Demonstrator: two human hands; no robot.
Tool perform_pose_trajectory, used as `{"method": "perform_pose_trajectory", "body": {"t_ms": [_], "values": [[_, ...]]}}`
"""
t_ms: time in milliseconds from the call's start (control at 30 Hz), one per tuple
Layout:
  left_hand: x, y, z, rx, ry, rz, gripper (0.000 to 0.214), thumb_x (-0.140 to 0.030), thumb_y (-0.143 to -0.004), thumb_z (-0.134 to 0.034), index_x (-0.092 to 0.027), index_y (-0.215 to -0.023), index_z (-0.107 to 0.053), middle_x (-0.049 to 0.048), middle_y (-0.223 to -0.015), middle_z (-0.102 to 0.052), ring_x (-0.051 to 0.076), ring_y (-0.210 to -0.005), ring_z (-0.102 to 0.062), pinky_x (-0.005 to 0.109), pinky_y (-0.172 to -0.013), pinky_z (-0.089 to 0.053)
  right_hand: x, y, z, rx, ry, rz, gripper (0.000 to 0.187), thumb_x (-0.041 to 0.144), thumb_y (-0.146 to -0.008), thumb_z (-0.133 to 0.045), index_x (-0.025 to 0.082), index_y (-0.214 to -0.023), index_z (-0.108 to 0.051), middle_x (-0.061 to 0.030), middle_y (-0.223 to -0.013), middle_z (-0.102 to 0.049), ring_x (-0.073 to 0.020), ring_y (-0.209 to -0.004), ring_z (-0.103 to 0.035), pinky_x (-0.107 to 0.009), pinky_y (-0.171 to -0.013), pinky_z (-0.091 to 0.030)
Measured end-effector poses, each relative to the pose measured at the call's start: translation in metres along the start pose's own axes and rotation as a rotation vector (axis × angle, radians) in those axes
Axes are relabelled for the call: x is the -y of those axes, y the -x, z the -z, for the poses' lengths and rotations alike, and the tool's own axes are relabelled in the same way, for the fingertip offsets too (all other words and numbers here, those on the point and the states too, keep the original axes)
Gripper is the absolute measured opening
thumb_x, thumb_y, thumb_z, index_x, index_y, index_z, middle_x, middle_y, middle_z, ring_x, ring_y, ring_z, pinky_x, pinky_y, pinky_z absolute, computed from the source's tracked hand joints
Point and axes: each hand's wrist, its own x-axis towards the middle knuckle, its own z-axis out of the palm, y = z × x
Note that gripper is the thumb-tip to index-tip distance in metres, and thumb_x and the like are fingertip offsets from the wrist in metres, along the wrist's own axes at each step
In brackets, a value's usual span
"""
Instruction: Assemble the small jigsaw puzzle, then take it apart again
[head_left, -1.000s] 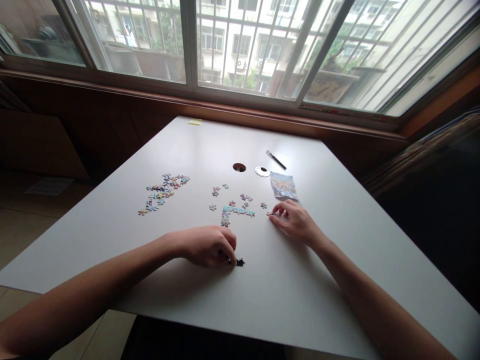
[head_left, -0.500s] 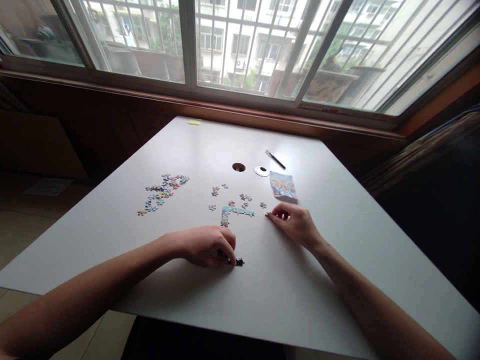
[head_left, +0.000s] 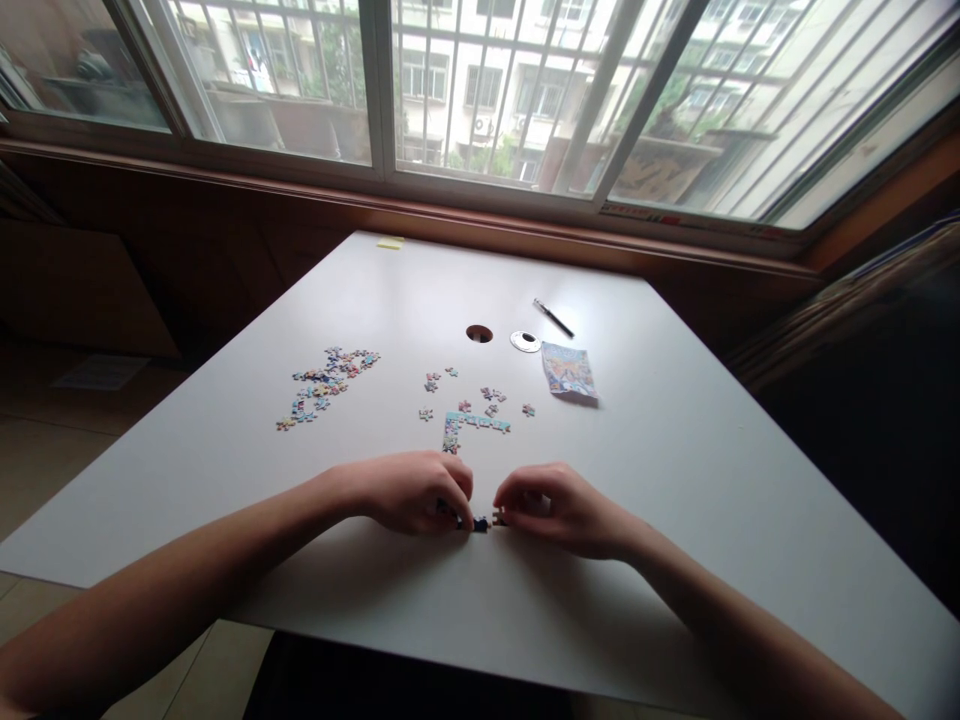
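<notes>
My left hand [head_left: 416,490] rests curled on the white table [head_left: 675,480], its fingertips pinching a small dark puzzle piece [head_left: 477,523]. My right hand [head_left: 551,507] is beside it, its fingers closed on a small tan puzzle piece [head_left: 499,518] that sits right next to the dark one. Just beyond both hands lies an L-shaped strip of joined light-blue pieces [head_left: 472,424], with a few loose pieces [head_left: 491,397] scattered around it.
A heap of loose puzzle pieces [head_left: 324,385] lies at the left. A picture card [head_left: 568,370], a round cable-hole cap [head_left: 525,341], the open cable hole [head_left: 478,333] and a black pen [head_left: 553,318] sit further back. A yellow note [head_left: 389,243] lies near the windowsill.
My right hand has come back from near the picture card toward me and to the left, carrying a small piece to the dark piece under my left hand. My left hand stayed put.
</notes>
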Motion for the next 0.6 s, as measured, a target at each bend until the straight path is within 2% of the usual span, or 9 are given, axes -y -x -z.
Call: {"method": "perform_pose_trajectory", "body": {"t_ms": [267, 600], "values": [[-0.001, -0.001, 0.001, 0.029, -0.034, 0.002, 0.031, -0.005, -0.078, -0.065, -0.023, -0.100, -0.075, 0.0045, -0.092, -0.066, 0.016, -0.084, -0.062, 0.022, -0.077, -0.048, -0.002, 0.002, -0.010, -0.011, 0.111, 0.069, 0.007, 0.015, -0.084, -0.063, 0.020, -0.087, -0.066, -0.0010, -0.079, -0.062, -0.0119, -0.067, -0.053, -0.023, -0.063, -0.045], [0.000, 0.000, 0.000, 0.017, -0.012, 0.003, 0.029, -0.006, -0.079, -0.064, -0.024, -0.101, -0.075, 0.0050, -0.093, -0.066, 0.017, -0.086, -0.062, 0.023, -0.079, -0.048, 0.005, 0.001, -0.013, 0.017, 0.194, 0.079, 0.006, 0.015, -0.084, -0.063, 0.019, -0.081, -0.062, -0.0029, -0.079, -0.063, -0.0155, -0.076, -0.056, -0.026, -0.067, -0.046]]}}
